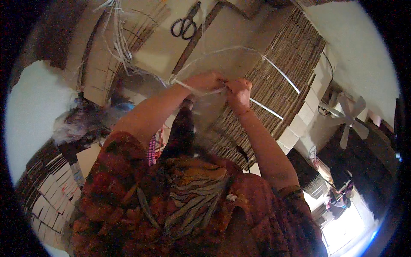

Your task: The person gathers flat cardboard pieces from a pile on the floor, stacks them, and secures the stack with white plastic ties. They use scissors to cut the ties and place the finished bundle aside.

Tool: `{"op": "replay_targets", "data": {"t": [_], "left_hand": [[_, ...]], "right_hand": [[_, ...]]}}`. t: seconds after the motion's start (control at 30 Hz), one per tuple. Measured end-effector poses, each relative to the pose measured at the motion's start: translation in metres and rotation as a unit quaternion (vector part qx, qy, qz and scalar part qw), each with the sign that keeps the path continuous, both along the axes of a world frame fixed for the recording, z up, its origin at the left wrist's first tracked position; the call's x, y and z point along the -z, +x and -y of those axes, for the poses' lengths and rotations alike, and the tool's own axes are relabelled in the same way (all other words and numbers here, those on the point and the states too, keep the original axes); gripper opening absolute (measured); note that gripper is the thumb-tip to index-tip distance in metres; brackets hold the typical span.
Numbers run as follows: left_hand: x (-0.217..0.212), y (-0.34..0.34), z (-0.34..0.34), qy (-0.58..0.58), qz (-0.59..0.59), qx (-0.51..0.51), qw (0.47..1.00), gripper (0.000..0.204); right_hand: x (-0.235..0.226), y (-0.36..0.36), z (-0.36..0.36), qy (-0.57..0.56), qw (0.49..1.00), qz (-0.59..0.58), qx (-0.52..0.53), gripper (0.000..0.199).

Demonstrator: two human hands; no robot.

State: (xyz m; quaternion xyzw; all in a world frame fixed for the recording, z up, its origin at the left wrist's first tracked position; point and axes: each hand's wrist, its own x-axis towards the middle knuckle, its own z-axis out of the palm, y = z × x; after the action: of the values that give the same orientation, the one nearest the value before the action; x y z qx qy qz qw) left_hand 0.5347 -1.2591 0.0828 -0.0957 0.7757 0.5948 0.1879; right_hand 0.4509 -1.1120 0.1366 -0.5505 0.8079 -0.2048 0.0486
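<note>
My left hand (pixel 209 80) and my right hand (pixel 239 89) meet above the floor, fingers pinched together. Between them they grip a thin whitish plastic string (pixel 201 92). Part of this string runs back past my left forearm to a loose bundle of pale strings (pixel 121 47) at the upper left. A thin loop of it arches beyond my hands toward the large stack of brown corrugated cardboard (pixel 295 40). White bands (pixel 282 75) lie across that stack, beside my right hand. My fingers hide the exact point where the string is held.
Scissors with dark looped handles (pixel 185 28) lie at the far side. More cardboard stacks (pixel 55 188) stand at the lower left, near a heap of clear plastic (pixel 72 124). A standing fan (pixel 349 120) is at the right, and a bright opening (pixel 344 229) at the lower right.
</note>
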Motion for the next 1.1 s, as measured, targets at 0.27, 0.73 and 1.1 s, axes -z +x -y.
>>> {"op": "replay_targets", "data": {"t": [0.27,0.73,1.1], "left_hand": [[-0.010,-0.009,0.002,0.200,0.089,-0.036,0.975,0.024],[-0.008,-0.014,-0.010,0.010,-0.081,-0.162,0.983,0.024],[0.018,0.003,-0.020,-0.126,0.007,-0.003,0.992,0.029]], "right_hand": [[0.031,-0.005,-0.013,-0.123,0.992,0.023,-0.015,0.019],[0.033,0.003,-0.013,-0.223,0.951,0.173,0.125,0.019],[-0.023,-0.006,-0.055,-0.106,0.934,0.278,0.200,0.011]]}}
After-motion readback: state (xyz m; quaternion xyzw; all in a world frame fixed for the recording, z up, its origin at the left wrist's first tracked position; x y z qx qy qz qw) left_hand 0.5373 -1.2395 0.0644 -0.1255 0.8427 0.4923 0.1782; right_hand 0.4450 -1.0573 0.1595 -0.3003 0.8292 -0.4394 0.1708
